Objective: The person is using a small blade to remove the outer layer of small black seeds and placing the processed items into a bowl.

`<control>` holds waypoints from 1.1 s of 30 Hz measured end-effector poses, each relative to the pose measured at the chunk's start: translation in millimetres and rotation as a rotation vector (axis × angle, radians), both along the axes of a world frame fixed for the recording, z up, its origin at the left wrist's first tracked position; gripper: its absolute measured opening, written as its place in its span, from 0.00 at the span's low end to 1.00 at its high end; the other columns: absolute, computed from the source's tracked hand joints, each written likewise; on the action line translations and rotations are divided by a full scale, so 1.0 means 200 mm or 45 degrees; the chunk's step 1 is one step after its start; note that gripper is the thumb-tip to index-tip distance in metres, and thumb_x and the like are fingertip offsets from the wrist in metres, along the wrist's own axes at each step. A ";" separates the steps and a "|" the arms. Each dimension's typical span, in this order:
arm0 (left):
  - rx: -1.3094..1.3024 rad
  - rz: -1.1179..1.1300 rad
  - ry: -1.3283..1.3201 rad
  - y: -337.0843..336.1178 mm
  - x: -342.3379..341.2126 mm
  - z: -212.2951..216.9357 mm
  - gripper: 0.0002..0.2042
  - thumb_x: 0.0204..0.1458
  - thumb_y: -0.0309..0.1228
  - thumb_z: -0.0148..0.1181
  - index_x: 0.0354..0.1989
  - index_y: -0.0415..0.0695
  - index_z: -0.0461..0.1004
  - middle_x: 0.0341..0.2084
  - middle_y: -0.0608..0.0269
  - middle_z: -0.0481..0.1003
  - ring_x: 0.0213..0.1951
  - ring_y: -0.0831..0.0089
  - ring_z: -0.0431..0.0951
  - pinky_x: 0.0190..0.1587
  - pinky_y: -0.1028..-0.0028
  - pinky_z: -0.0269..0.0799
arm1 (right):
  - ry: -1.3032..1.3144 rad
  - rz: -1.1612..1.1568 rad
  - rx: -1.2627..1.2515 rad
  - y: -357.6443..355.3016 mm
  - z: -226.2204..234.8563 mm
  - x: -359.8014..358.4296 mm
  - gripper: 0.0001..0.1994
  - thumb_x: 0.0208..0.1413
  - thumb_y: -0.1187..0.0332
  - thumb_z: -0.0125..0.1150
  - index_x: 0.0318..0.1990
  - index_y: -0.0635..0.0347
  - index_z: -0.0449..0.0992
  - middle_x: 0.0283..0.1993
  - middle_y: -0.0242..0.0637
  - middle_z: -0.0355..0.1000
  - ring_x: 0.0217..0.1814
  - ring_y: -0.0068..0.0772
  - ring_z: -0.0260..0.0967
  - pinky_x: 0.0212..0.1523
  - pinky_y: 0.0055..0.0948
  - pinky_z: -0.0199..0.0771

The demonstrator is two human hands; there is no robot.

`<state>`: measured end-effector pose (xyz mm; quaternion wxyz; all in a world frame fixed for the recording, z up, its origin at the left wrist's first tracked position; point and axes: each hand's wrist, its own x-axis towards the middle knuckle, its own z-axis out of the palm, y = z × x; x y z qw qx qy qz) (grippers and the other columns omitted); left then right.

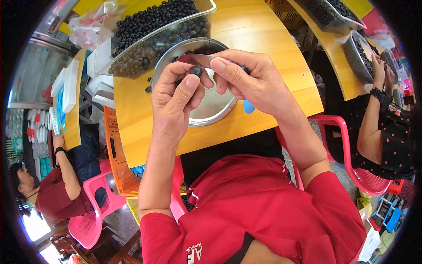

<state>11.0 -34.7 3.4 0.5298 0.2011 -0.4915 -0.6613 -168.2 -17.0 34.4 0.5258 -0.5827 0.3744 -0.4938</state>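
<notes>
My left hand [172, 94] pinches a small, dark, round fruit [196, 71] between thumb and fingertips. My right hand [250, 79] is closed around a small knife, its metal blade [193, 59] pointing left just above the fruit. A bit of blue shows between the right fingers, perhaps the handle. Both hands are over a round metal bowl [213, 120], whose pale inside and some dark fruit at its far side show past them. Behind it stands a clear plastic bin [160, 31] heaped with the same dark fruit.
The bowl and bin stand on a yellow wooden table [246, 22]. A blue object [249, 106] shows beside the bowl, below my right hand. At right, a co-worker's hands [381, 70] are over another bowl [351, 55]. Another person sits at left near a pink chair [94, 215].
</notes>
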 end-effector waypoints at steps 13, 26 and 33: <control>0.138 -0.018 0.181 0.02 -0.06 0.03 0.09 0.60 0.30 0.52 0.47 0.45 0.69 0.28 0.64 0.71 0.21 0.83 0.62 0.22 0.86 0.54 | -0.187 -0.002 -0.026 0.02 0.02 0.04 0.16 0.65 0.62 0.48 0.52 0.63 0.74 0.23 0.26 0.67 0.18 0.08 0.54 0.16 0.12 0.51; 0.099 -0.047 0.279 0.03 -0.05 -0.02 0.09 0.61 0.29 0.51 0.48 0.47 0.68 0.30 0.62 0.70 0.24 0.82 0.61 0.26 0.85 0.56 | -0.266 0.103 0.164 0.01 0.01 0.03 0.15 0.66 0.60 0.48 0.34 0.61 0.74 0.23 0.26 0.66 0.17 0.07 0.49 0.16 0.14 0.45; 0.033 -0.024 0.203 0.05 -0.07 0.03 0.09 0.60 0.28 0.53 0.47 0.44 0.68 0.29 0.63 0.71 0.24 0.83 0.62 0.25 0.84 0.56 | -0.343 -0.071 0.042 0.02 0.01 0.05 0.13 0.63 0.61 0.54 0.42 0.62 0.76 0.21 0.23 0.65 0.18 0.07 0.50 0.16 0.14 0.45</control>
